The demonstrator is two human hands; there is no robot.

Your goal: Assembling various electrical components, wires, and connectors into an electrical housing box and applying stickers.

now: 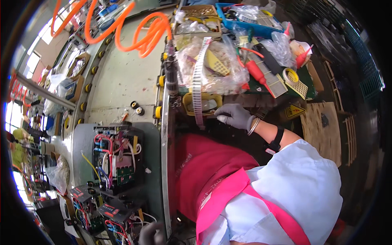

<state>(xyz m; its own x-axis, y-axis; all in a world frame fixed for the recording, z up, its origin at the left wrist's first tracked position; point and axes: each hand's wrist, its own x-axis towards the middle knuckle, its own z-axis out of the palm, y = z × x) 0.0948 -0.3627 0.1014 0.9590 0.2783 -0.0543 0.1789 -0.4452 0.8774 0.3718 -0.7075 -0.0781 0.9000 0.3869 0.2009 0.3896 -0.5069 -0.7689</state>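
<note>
My right hand [236,115], in a grey glove, is beside the front edge of a small yellow bin [186,100]. Its fingers are curled together, and whatever they may hold is too small to make out. A long pale strip with ladder-like segments [197,77] hangs over the bin, just left of the hand. At the lower edge, my left hand [152,234], dark-gloved and blurred, is beside a wired electronic unit [118,216]; its fingers do not show clearly. A larger open unit with red, white and yellow wires [116,157] stands on a dark green board [150,179].
An orange coiled air hose [153,34] hangs above the line, with a dark power driver [171,75] below it. Plastic bags [216,81], red glue bottles [256,72], yellow tape [290,76] and a blue tray [228,24] crowd the side bench. A metal rail [165,163] runs along my side.
</note>
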